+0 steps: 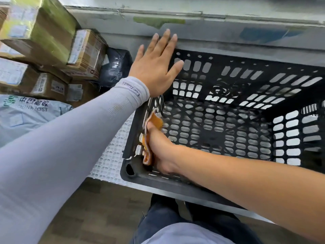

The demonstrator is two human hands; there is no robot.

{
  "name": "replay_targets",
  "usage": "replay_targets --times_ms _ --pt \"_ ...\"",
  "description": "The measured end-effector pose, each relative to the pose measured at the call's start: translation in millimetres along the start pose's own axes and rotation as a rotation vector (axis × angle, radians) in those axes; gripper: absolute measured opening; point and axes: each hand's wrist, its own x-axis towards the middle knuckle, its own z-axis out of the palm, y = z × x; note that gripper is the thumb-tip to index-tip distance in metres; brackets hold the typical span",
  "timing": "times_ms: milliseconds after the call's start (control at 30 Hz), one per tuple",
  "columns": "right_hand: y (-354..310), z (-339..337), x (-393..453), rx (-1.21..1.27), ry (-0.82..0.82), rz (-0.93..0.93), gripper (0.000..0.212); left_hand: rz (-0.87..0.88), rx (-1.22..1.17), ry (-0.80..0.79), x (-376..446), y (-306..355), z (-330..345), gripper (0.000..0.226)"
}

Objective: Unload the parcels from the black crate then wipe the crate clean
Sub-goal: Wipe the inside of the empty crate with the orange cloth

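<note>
Inside the black crate (219,124), low against its left wall, the right hand (161,150) grips an orange cloth (154,124), fingers curled round it and pressing it to the perforated plastic. The left hand (155,66) lies flat with fingers spread on the crate's far left corner, holding nothing, and looks to be steadying the crate on the pale table (109,155).

No parcel shows in the crate, so I judge the unloading finished and the wiping under way, with the left wall in hand. The next move probably calls for dragging the cloth along that wall and then across the floor and the other walls, while the flat hand keeps the crate from sliding (the slotted sides may snag the cloth, so a firm, even press would help).

Counted: one crate, one cloth, two hands. The parcels are stacked just left of the crate: at least five brown cardboard boxes (35,29), though overlap and the frame edge make that count unsure, one black plastic bag (116,67), and one grey postal bag (26,118).
</note>
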Motion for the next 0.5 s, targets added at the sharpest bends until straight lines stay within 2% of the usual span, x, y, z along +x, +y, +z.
replay_targets --times_ms 100,200,267,400,467,500 --pt "20 -4 50 0.004 0.066 0.105 0.069 0.029 0.074 0.017 1 3 4 0.073" --pt "17 -1 50 0.024 0.140 0.164 0.071 0.031 0.098 0.041 -1 3 6 0.075" --pt "9 3 34 -0.017 0.130 0.172 0.073 0.032 0.098 0.043 -1 3 6 0.074" --pt "-3 -3 24 -0.166 0.121 0.103 0.045 0.031 0.090 0.046 -1 4 5 0.075" --pt "-13 -5 19 -0.179 0.085 0.103 0.042 0.028 0.083 0.047 0 5 5 0.075" --pt "-17 -5 5 -0.278 0.033 0.080 0.044 0.026 0.078 0.047 -1 5 5 0.075"
